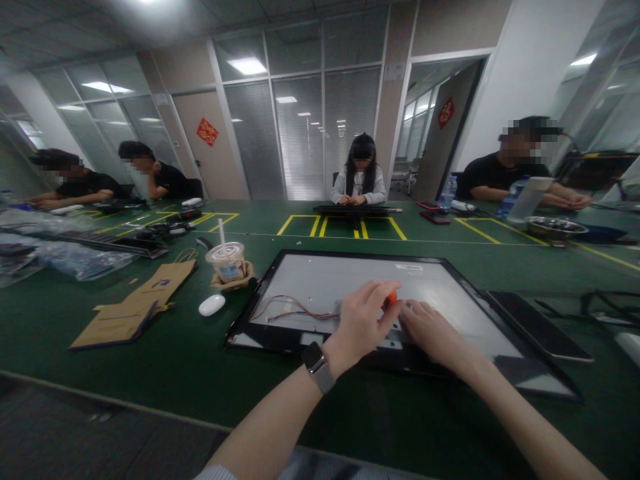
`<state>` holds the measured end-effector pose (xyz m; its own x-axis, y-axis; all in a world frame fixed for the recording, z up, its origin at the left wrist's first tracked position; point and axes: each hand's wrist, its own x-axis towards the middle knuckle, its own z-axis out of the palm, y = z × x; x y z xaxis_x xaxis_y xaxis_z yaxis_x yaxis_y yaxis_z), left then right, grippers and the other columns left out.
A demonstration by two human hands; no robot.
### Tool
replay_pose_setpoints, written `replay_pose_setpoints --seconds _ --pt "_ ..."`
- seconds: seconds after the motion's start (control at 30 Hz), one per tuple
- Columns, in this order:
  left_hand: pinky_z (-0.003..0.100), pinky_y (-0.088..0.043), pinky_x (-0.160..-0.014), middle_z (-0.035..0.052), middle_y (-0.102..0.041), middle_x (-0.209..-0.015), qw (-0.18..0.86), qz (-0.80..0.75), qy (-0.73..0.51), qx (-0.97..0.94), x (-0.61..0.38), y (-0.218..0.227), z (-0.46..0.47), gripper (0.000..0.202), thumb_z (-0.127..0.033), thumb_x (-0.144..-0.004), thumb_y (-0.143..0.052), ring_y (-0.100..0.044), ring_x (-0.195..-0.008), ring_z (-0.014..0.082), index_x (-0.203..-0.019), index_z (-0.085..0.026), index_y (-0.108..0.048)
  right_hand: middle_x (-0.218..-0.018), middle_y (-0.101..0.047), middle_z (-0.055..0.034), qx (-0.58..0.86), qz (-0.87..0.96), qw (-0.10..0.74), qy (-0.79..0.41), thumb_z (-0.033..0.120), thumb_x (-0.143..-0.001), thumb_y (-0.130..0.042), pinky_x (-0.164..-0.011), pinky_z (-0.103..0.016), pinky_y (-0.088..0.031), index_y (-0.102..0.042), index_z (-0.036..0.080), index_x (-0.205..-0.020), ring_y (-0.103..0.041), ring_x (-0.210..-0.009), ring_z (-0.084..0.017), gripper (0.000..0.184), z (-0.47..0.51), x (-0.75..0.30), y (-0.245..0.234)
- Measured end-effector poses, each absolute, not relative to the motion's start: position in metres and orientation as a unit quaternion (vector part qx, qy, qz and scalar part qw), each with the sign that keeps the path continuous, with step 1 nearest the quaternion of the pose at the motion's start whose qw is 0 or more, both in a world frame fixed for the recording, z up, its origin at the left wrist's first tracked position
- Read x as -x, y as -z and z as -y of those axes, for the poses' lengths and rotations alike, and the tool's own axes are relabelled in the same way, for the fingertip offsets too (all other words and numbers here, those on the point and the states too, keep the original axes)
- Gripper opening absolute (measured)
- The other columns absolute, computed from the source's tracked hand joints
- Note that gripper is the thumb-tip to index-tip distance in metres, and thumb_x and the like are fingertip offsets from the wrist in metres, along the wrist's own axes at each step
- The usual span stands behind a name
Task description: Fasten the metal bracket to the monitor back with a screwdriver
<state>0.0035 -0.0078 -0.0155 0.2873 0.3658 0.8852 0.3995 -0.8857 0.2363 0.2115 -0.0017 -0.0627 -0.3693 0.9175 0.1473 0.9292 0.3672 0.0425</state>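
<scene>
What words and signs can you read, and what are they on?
"福", it seems: red sign on the open door.
Too blurred: other red sign on the closed door.
Too blurred: print on the drink cup and paper bag.
Too small: white label on the panel.

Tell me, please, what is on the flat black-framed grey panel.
Thin reddish-brown wires lie there; the left hand, holding a small orange object, and right hand are over it. What the hands cover is hidden.
</scene>
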Motion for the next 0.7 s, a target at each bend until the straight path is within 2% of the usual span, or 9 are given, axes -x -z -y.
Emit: replay_pose_setpoints --seconds 0.13,0.27,0.47,0.7 --pt "0.030 -0.058 -0.076 0.0071 -0.070 -0.108 0.018 0.255 0.473 0.843 -0.005 0.020 0.007 0.033 -0.029 -0.102 -0.048 -0.069 -0.085 0.0166 -0.134 -0.019 -0.048 -0.113 -0.066 -0.0145 0.554 0.828 0.066 0.052 0.012 -0.092 -0.044 -0.091 -0.041 -0.047 -0.064 0.022 -0.119 -0.062 -0.104 -0.027 0.035 -0.002 -0.215 0.068" --pt "0.029 -0.057 -0.069 0.0048 -0.070 -0.106 0.009 0.275 0.419 0.865 -0.007 0.023 0.006 0.037 -0.026 -0.099 -0.049 -0.067 -0.074 0.0158 -0.136 -0.022 -0.046 -0.108 -0.069 -0.0143 0.561 0.823 0.080 0.037 0.013 -0.091 -0.047 -0.089 -0.038 -0.048 -0.068 0.021 -0.112 -0.064 -0.101 -0.026 0.031 -0.001 -0.212 0.062" --pt "0.029 -0.056 -0.077 0.0049 -0.069 -0.107 -0.007 0.294 0.436 0.851 -0.006 0.025 0.001 0.045 -0.025 -0.097 -0.050 -0.069 -0.081 0.0158 -0.141 -0.022 -0.040 -0.105 -0.072 -0.0123 0.569 0.812 0.127 -0.023 0.025 -0.098 -0.039 -0.082 -0.034 -0.050 -0.073 0.021 -0.101 -0.067 -0.097 -0.026 0.034 0.005 -0.205 0.046" --pt "0.025 -0.053 -0.066 0.0016 -0.067 -0.099 -0.035 0.310 0.456 0.833 -0.004 0.027 -0.005 0.049 -0.024 -0.096 -0.051 -0.062 -0.063 0.0113 -0.143 -0.022 -0.035 -0.103 -0.072 -0.0133 0.562 0.811 0.143 -0.083 0.031 -0.098 -0.036 -0.086 -0.036 -0.048 -0.072 0.019 -0.095 -0.066 -0.100 -0.027 0.037 -0.002 -0.208 0.044"
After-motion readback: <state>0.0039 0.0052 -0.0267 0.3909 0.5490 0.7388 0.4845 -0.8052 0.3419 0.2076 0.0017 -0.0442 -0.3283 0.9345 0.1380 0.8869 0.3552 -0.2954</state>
